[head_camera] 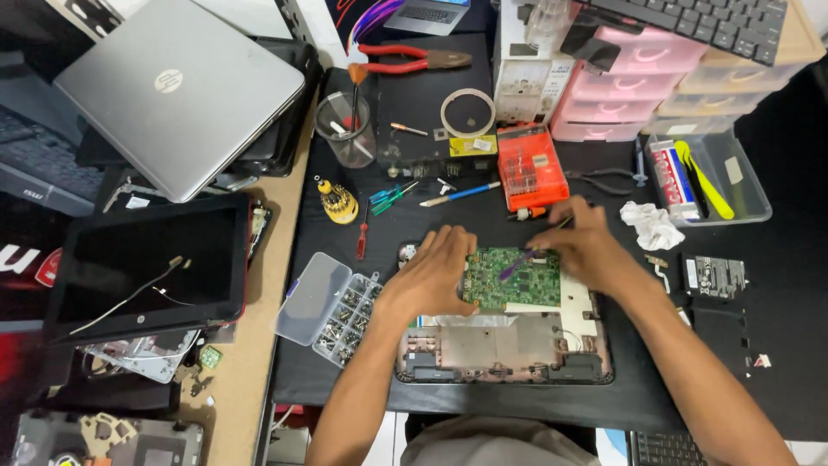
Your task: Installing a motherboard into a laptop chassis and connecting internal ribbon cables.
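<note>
Resting under both hands' grip, green circuit board (511,278) in opened laptop base (504,345).

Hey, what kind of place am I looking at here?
Most likely a laptop repair bench. The left hand and right hand work on a green circuit board in an opened laptop base, with a compartmented screw box, red pliers and a closed silver laptop around it.
</note>
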